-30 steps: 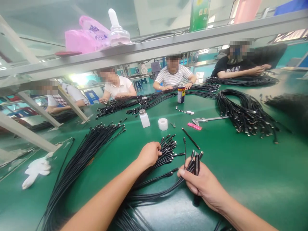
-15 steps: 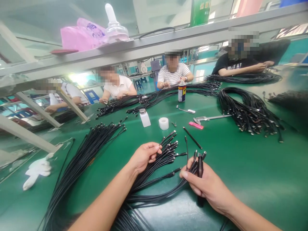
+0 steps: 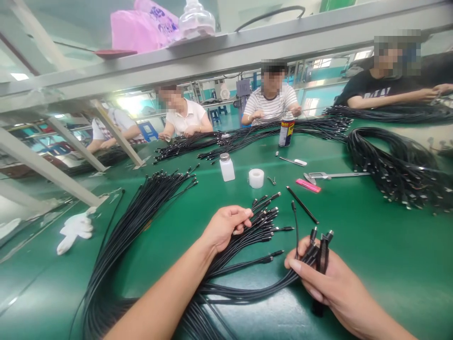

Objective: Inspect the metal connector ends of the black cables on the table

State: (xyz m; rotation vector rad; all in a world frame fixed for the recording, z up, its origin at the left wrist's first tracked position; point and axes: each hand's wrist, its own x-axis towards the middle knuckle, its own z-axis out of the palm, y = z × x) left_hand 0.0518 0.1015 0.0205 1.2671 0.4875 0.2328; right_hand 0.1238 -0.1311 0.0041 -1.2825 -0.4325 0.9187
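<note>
My left hand (image 3: 226,230) pinches a black cable, thumb against forefinger, at the edge of a fanned-out bunch of black cables (image 3: 244,245) with metal-tipped plugs. Just where it grips is partly hidden behind the fingers. Farther right, my right hand (image 3: 336,283) is closed around the ends of several black cables (image 3: 262,293), whose plugs stick up above the fingers. A flat, dark strip-like tool (image 3: 322,255) is held upright in the same hand; its exact kind cannot be made out. One thin cable end (image 3: 294,215) rises beside the right fingertips.
A big cable bundle (image 3: 130,226) curves along the left, near a white glove (image 3: 76,230). Beyond my hands stand a white bottle (image 3: 227,168), a tape roll (image 3: 256,178) and a spray can (image 3: 286,130). Calipers (image 3: 336,175) and a pink cutter (image 3: 307,185) lie right. Co-workers sit opposite.
My view has turned, so the scene sits farther right in the picture. Both hands keep their grips, with little movement over the table. The striped-shirt co-worker's hands have spread apart.
</note>
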